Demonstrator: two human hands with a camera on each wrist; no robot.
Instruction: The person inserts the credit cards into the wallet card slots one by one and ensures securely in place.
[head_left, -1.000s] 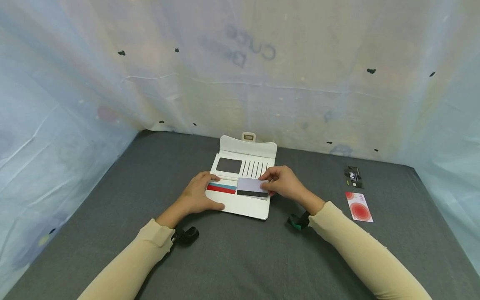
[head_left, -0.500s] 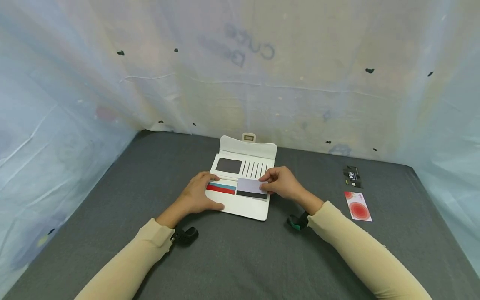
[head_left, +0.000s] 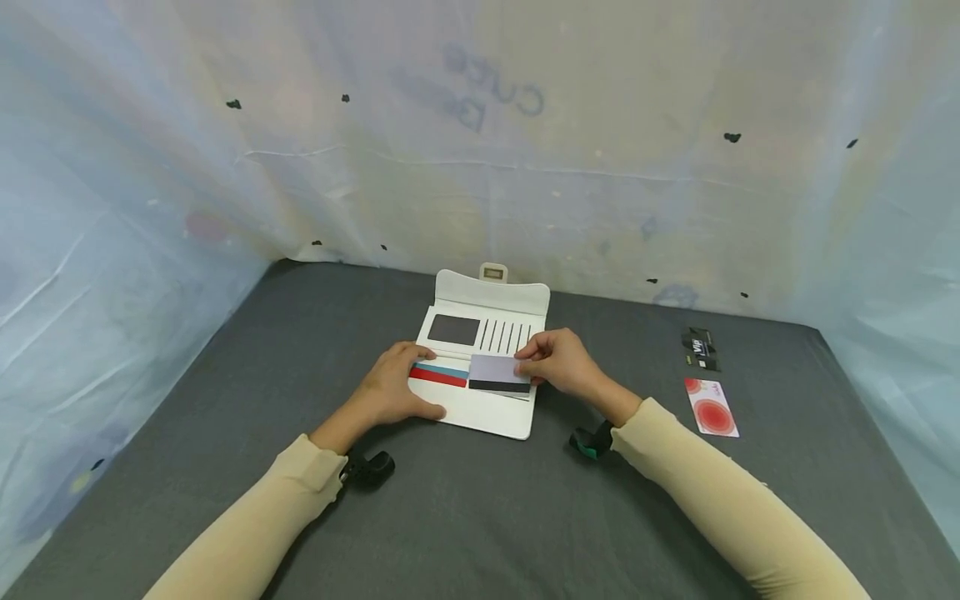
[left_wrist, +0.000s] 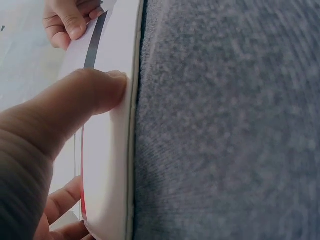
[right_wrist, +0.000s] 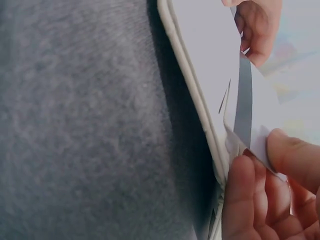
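Grey card (head_left: 498, 372) pinched over white wallet (head_left: 480, 414), near its right edge.

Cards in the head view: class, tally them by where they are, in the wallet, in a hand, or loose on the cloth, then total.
In the white wallet: 1, red and blue card
In the right hand: 1, grey card
Loose on the cloth: 2, black card, red-circle card
Total: 4
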